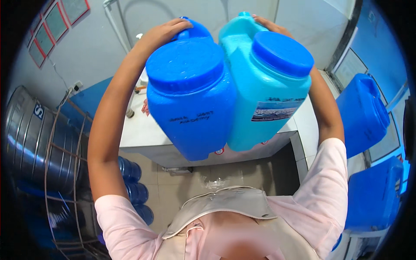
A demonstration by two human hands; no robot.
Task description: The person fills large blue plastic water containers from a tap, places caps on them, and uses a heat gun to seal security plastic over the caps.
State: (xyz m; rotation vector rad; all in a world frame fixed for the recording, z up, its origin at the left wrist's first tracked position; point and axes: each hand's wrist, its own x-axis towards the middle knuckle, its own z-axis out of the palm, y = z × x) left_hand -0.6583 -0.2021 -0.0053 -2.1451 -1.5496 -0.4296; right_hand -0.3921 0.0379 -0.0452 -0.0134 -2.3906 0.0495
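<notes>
Two large plastic water jugs stand side by side, touching, on a white tiled counter point(134, 134). The left jug point(190, 117) is deep blue with a wide blue screw lid and dark handwriting. Beside it, the turquoise jug point(245, 108) has a wide blue lid and a picture label. My left hand point(171, 30) is closed over the handle at the blue jug's far top. My right hand point(273, 27) grips the turquoise jug's far upper side, near its small cap; the lid and jug partly hide that hand.
More blue jugs point(362, 115) stand along the right side, one lower down point(375, 193). At left are a ribbed steel tank point(39, 143) and a rusty metal frame point(50, 173). Round blue bottles point(136, 193) sit on the tiled floor. A pipe point(115, 24) runs along the back wall.
</notes>
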